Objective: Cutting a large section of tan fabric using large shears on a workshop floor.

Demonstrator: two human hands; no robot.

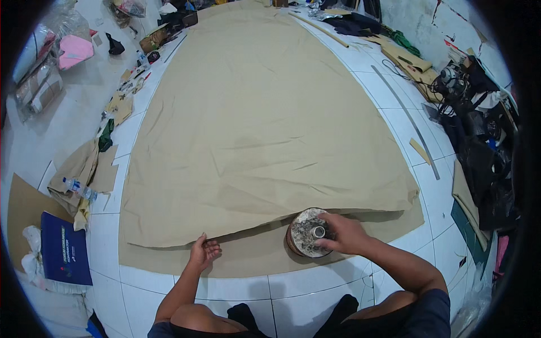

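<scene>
A large sheet of beige cloth (265,141) lies spread over the tiled floor, lightly creased. Its near edge is a loose upper layer, raised a little above a lower beige layer (253,256). My left hand (204,252) is at that edge on the left, fingers apart and one fingertip against the cloth. On the lower layer, right of the middle, stands a drum-shaped block (306,230) with a speckled grey top, brown side and short central tube. My right hand (345,234) grips its top, thumb and fingers on either side of the tube.
At the left lie a blue printed bag (65,250), a plastic bottle (80,189) and cloth scraps. A long metal ruler (406,118) rests on the tiles at the right, near dark bags and a machine (451,79). My feet are at the cloth's near side.
</scene>
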